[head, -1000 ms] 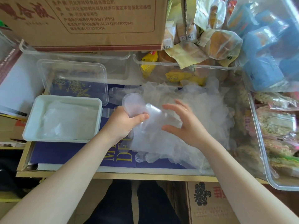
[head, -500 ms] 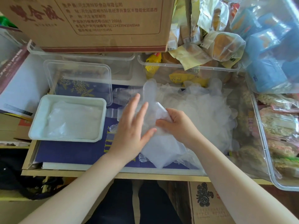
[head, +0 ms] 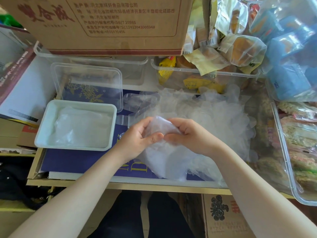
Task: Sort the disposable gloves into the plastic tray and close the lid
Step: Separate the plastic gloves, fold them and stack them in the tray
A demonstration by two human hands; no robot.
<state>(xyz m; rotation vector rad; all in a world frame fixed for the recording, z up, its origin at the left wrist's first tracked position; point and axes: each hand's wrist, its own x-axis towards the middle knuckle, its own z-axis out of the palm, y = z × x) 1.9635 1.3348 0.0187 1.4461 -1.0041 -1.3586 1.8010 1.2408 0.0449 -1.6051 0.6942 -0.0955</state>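
A pile of thin clear disposable gloves (head: 202,114) lies on the blue mat in the middle. Over its near left part, my left hand (head: 137,138) and my right hand (head: 187,134) meet, both gripping one folded clear glove (head: 158,125) between curled fingers and thumbs. To the left stands the white plastic tray (head: 43,133) with flattened gloves (head: 82,127) inside. Its clear lid (head: 87,83) leans upright just behind the tray.
A large cardboard box (head: 106,23) sits at the back over a clear bin (head: 142,60). Bins of packaged snacks (head: 205,78) stand at the back right and along the right side (head: 295,152). The shelf's wooden front edge (head: 128,185) runs below my wrists.
My left hand went from lying flat on the glove to curling round it. Both hands came together and bunched the glove up between them.
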